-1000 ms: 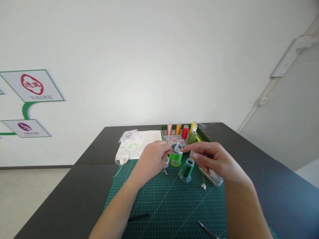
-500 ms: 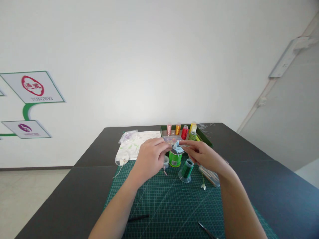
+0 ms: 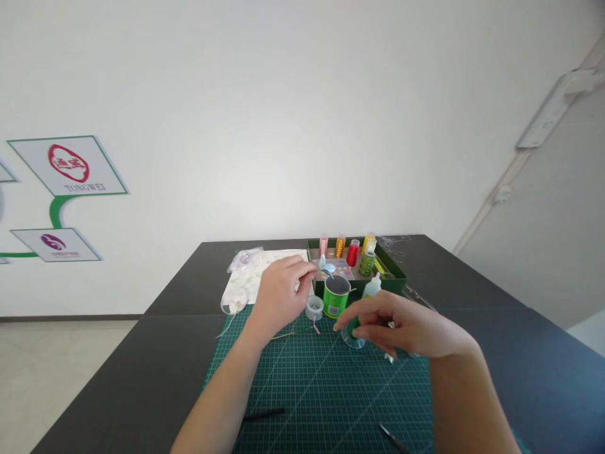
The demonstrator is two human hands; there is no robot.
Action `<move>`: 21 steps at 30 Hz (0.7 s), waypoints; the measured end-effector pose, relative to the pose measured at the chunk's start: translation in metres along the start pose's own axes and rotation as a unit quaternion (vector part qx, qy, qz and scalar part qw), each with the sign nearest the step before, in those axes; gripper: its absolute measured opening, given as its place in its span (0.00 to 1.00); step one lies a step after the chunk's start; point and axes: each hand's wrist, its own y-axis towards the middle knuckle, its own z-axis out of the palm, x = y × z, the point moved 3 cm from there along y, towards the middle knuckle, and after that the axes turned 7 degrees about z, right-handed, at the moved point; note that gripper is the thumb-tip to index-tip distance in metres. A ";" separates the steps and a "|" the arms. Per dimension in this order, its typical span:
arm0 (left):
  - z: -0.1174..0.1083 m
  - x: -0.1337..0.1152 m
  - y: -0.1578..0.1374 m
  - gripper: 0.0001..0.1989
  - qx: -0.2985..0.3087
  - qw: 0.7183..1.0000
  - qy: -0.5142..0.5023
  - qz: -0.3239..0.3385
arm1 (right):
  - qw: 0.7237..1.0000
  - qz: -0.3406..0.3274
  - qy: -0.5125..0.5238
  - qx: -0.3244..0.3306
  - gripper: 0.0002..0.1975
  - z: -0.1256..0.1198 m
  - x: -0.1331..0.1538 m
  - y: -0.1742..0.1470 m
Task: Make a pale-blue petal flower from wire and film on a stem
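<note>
Between the pinched fingertips of my left hand (image 3: pixel 285 291) is a small light blue flower (image 3: pixel 326 265), its petals pointing up and to the right. It hangs in the air by the upper left of a green tin can (image 3: pixel 334 304). My right hand (image 3: pixel 401 323) hovers lower on the right, fingers apart and curved downward, with nothing visible in them. Its fingers partly cover a dark green thread spool (image 3: pixel 350 326) on a clear base. A white-capped glue bottle (image 3: pixel 373 287) stands behind that hand. A roll of clear tape (image 3: pixel 314 308) sits left of the can.
At the back, a green tray (image 3: pixel 391 284) holds several thread spools, including a red spool (image 3: pixel 352 253). White paper (image 3: pixel 295 255) lies left of it. On the green cutting mat (image 3: pixel 312 384) are a black stick-like tool (image 3: pixel 263 414) and a pointed metal tool (image 3: pixel 392 436) near the front.
My right hand has left the blue flower and moved down toward me, opening over the green spool. The left hand keeps the flower, now slightly left and higher, uncovering the can's opening.
</note>
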 end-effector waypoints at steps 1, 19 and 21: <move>0.001 -0.001 0.000 0.10 0.009 1.000 0.007 0.006 | 1.000 -0.013 0.013 0.008 0.18 0.001 0.000 -0.001; 0.008 -0.023 -0.004 0.08 0.106 0.984 -0.019 0.141 | 0.955 -0.048 0.159 -0.245 0.25 -0.021 -0.018 0.011; 0.005 -0.024 -0.004 0.09 0.088 0.986 -0.026 0.139 | 0.960 -0.023 0.140 -0.242 0.26 -0.022 -0.023 0.016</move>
